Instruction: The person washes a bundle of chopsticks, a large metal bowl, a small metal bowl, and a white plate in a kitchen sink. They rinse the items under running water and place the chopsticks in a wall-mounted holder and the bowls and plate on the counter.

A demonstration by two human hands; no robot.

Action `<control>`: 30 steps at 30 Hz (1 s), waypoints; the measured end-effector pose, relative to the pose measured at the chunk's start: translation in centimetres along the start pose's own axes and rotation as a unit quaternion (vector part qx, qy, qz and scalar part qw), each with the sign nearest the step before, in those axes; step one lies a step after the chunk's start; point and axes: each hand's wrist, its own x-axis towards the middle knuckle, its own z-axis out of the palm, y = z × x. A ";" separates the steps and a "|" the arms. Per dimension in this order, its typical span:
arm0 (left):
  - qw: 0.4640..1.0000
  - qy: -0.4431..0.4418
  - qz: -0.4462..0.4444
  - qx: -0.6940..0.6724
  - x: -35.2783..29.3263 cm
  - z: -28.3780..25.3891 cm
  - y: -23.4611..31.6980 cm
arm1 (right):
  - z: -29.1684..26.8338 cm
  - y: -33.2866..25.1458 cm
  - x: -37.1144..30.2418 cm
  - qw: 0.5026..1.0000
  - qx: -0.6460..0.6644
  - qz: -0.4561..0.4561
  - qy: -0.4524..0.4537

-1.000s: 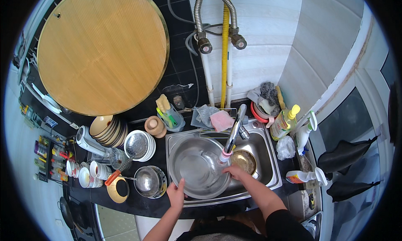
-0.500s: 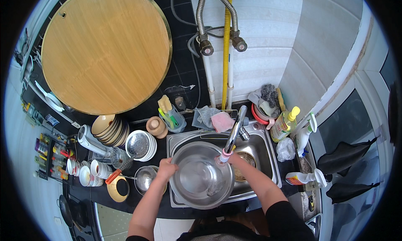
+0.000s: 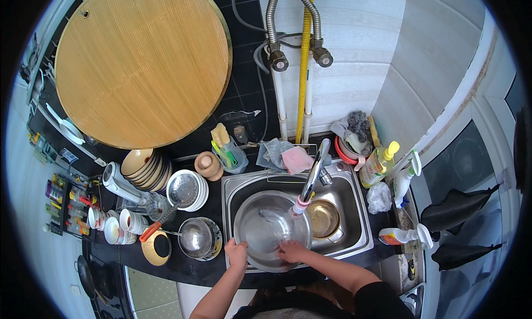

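A large stainless steel basin (image 3: 252, 209) sits over the left part of the sink, under the tip of the faucet (image 3: 313, 175). Its inside shines as if wet. My left hand (image 3: 237, 255) is closed around the basin's rim at the lower left. Inside the basin, my right hand (image 3: 292, 251) lies against the near right wall with its fingers stretched out and no object visible in them. A smaller brassy metal pot (image 3: 324, 218) rests in the sink just right of the basin.
Beside the sink (image 3: 363, 208) on the left are a strainer (image 3: 183, 190) over white bowls, a metal ladle (image 3: 195, 238) and stacked bowls (image 3: 145, 172). A yellow-capped soap bottle (image 3: 378, 166) and spray bottles (image 3: 407, 178) line the right. A pink sponge cloth (image 3: 297, 159) lies behind.
The basin has been lowered and shifted slightly right, uncovering the ladle on the left. My right hand has moved from the far right rim into the basin; my left hand slid nearer along the rim.
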 end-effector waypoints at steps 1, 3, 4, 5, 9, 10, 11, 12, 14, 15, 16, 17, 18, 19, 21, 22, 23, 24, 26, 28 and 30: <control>1.000 -0.008 -0.019 -0.020 -0.2 -0.1 -0.1 | -0.7 0.0 0.7 0.996 0.015 0.047 0.073; 0.996 -0.023 -0.058 -0.059 -1.3 0.2 0.6 | -1.0 -0.2 2.3 0.947 0.029 0.063 0.314; 0.995 -0.024 -0.081 -0.060 -1.4 0.3 -0.2 | -1.2 -0.4 3.3 0.950 0.047 0.054 0.304; 0.993 -0.016 -0.091 -0.073 -1.8 0.7 -0.4 | -2.6 -1.8 3.9 0.953 0.065 0.045 0.294; 0.992 -0.013 -0.075 -0.102 -0.9 0.6 -1.4 | 0.4 -5.0 4.2 0.976 0.111 -0.182 0.037; 0.992 0.000 -0.072 -0.106 -0.8 0.1 -0.9 | -0.2 -4.8 2.6 0.980 0.082 -0.175 -0.043; 0.991 0.013 -0.068 -0.112 -0.8 -0.4 -0.6 | -0.8 -3.8 1.2 0.977 0.052 -0.166 -0.123; 0.994 0.010 -0.055 -0.095 -0.9 -0.6 -0.7 | -0.6 -2.1 1.2 0.991 0.036 -0.090 -0.091; 0.995 -0.008 -0.061 -0.074 -1.5 -0.1 -0.1 | -0.6 0.8 2.3 0.998 0.004 0.065 -0.021; 0.996 -0.019 -0.063 -0.063 -1.9 0.3 0.0 | -0.8 1.1 2.8 0.997 0.024 0.063 0.044; 0.994 -0.023 -0.075 -0.080 -2.2 0.7 -0.5 | -1.1 1.4 3.4 0.991 0.043 0.061 0.109; 0.995 -0.018 -0.070 -0.065 -2.3 1.0 -1.1 | -1.6 1.0 3.8 0.981 0.064 0.056 0.176; 0.995 -0.029 -0.071 -0.071 -2.9 1.7 -0.5 | -1.3 0.1 4.0 0.981 0.071 -0.011 0.182; 0.994 -0.039 -0.072 -0.077 -3.3 2.3 0.1 | -0.9 -1.2 4.2 0.976 0.078 -0.078 0.189; 0.995 -0.035 -0.054 -0.078 -2.4 2.2 -0.4 | 0.3 -2.7 4.5 0.971 0.087 -0.188 0.115; 0.995 -0.014 -0.041 -0.086 -1.7 1.9 -0.5 | -0.6 -3.1 3.4 0.979 0.087 -0.170 0.076; 0.995 0.006 -0.029 -0.093 -1.2 1.6 -0.5 | -1.5 -3.1 1.5 0.984 0.086 -0.151 0.038; 0.993 0.023 -0.034 -0.112 -0.9 1.6 0.1 | -2.9 -3.3 -1.4 0.988 0.086 -0.128 0.000; 0.988 0.030 -0.061 -0.140 0.0 1.2 -0.1 | -5.0 -3.4 -5.9 0.990 0.086 -0.086 -0.076; 0.984 0.037 -0.106 -0.135 0.4 1.3 0.1 | -6.0 -2.5 -7.7 0.991 0.027 -0.110 0.071; 0.979 0.039 -0.172 -0.099 0.7 2.1 0.9 | -6.3 -2.0 -8.6 0.949 0.002 -0.138 0.285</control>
